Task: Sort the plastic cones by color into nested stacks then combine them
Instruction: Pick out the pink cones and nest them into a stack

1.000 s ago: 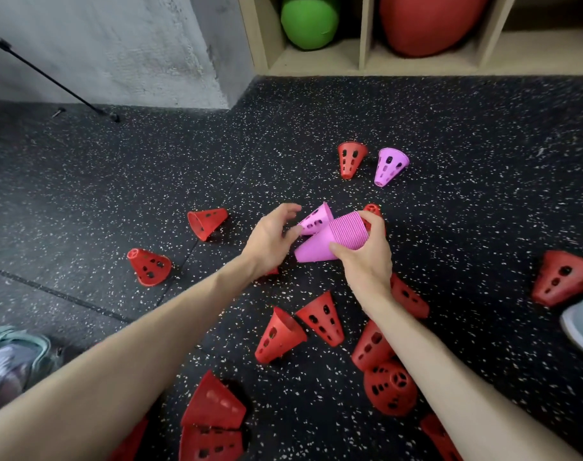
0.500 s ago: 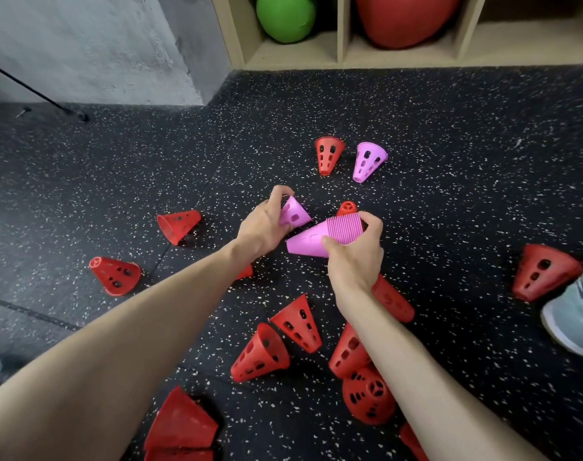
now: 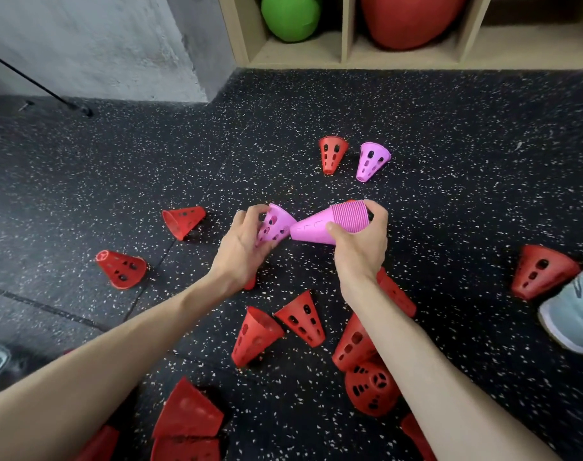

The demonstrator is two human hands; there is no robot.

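Both hands meet above the speckled rubber floor (image 3: pixel 449 161). Right hand (image 3: pixel 361 249) grips the nested pink stack (image 3: pixel 330 222) at its ribbed rim end, smooth tapered tip pointing left. Left hand (image 3: pixel 241 252) pinches a single perforated pink cone (image 3: pixel 276 224), its wall just touching that tip. Beyond the stack another pink cone (image 3: pixel 371 160) lies beside a red one (image 3: pixel 331 154); more holed red cones (image 3: pixel 301 317) are scattered nearer.

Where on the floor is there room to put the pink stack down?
Bare floor lies right of the loose pink cone, up to the shelf. More lies left of the sideways red cone, toward the wall. It is crowded under the forearms, where red cones cluster.
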